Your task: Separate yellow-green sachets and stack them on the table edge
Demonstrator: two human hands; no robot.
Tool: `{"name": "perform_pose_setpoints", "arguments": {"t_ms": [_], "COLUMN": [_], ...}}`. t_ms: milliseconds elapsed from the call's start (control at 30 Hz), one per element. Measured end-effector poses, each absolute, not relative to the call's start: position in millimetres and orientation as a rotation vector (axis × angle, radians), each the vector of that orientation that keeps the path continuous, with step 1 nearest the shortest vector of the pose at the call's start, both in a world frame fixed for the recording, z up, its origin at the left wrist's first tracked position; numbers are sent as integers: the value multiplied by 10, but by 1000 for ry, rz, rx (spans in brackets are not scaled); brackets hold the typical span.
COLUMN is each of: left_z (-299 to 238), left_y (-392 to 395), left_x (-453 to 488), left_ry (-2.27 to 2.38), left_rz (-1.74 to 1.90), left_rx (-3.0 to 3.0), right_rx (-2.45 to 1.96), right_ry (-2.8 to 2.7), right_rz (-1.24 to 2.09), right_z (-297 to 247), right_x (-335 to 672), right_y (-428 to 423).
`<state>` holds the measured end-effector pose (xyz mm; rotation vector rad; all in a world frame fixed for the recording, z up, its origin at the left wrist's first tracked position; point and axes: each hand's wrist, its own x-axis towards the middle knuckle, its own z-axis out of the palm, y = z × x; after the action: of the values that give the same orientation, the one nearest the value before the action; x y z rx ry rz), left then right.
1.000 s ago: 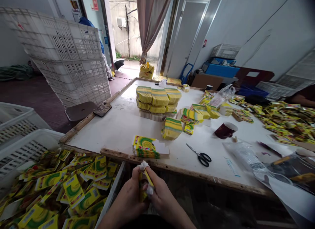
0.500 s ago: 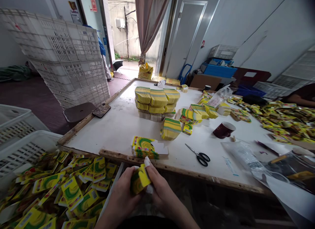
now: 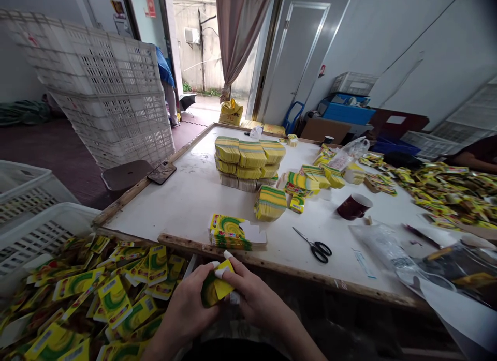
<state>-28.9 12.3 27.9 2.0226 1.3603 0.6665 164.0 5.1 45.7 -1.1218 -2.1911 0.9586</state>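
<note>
Just in front of the table's near edge, my left hand [image 3: 190, 298] is wrapped round a small yellow and green carton [image 3: 224, 287]. My right hand [image 3: 258, 295] grips the same carton from the other side, its thumb and fingers on a yellow flap. White covers sit on several of my fingertips. Beyond my hands, a stack of flat yellow and green cartons [image 3: 233, 231] lies at the table edge. To the lower left, a white crate [image 3: 66, 221] is heaped with loose cartons [image 3: 114, 301].
On the white table [image 3: 186, 195] stand piled carton bundles [image 3: 248, 156], scissors [image 3: 316, 247], a dark mug [image 3: 353, 207] and a phone [image 3: 162, 173]. A large carton heap [image 3: 446, 187] spreads at right, beside another person's arm [image 3: 471, 159]. Tall stacked crates [image 3: 112, 92] rise at left.
My right thumb has moved across the carton's yellow flap and now presses on it. Both hands have shifted slightly left, still holding the carton.
</note>
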Motion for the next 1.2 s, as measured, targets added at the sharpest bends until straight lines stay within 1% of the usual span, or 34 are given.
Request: {"name": "perform_pose_setpoints", "arguments": {"t_ms": [167, 433, 600, 700, 800, 933, 1000, 1067, 1200], "left_z": [279, 329, 339, 290, 182, 38, 0, -14, 2], "left_y": [125, 133, 112, 99, 115, 164, 172, 164, 139], "left_x": [-283, -272, -191, -274, -569, -1094, -1240, -1244, -925], "left_ry": [1367, 1282, 1358, 1356, 1554, 2085, 2200, 2130, 1719], "left_rz": [669, 676, 738, 790, 832, 880, 878, 887, 936], "left_rx": [2029, 2090, 2141, 2174, 2214, 2215, 2157, 2096, 2048], "right_rx": [-1140, -992, -1048, -1007, -1040, -1405, -1495, -1536, -1583], "right_ry": [-2129, -2174, -2039, -1967, -1902, -1819, -1820, -1846, -1884], "right_rz": [945, 1024, 1026, 1037, 961, 592, 519, 511, 513], "right_z": [401, 571, 459, 408, 394, 379, 355, 323, 288], "right_x": [1588, 1744, 1644, 1592, 1648, 1794, 1830, 1832, 1822], "right_y": [27, 145, 40, 26, 190, 589, 753, 852, 911]}}
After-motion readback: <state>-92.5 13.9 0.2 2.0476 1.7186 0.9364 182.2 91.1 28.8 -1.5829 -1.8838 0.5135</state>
